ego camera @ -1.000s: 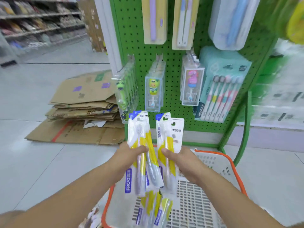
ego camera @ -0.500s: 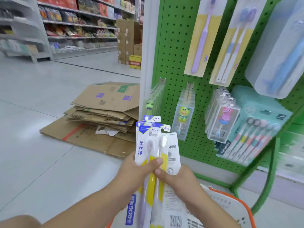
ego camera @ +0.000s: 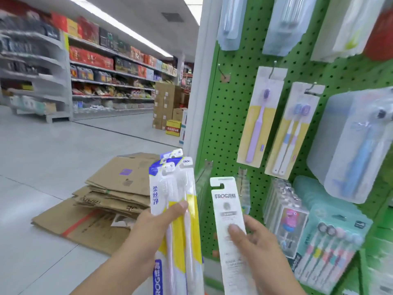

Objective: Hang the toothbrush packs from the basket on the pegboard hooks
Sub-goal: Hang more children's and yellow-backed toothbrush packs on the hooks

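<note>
A bunch of packs [ego camera: 176, 211] is gripped in the left hand [ego camera: 148, 228]; a single white pack [ego camera: 228, 211] is pinched upright by the right hand [ego camera: 253, 241], near the pegboard [ego camera: 225, 124].

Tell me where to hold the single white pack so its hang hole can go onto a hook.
Pinch the white pack low on its flat card from the front, as the right hand does; that leaves the notched hang hole at the top clear.

Head view looks forward, close to the green pegboard [ego camera: 229, 124] at right.
</note>
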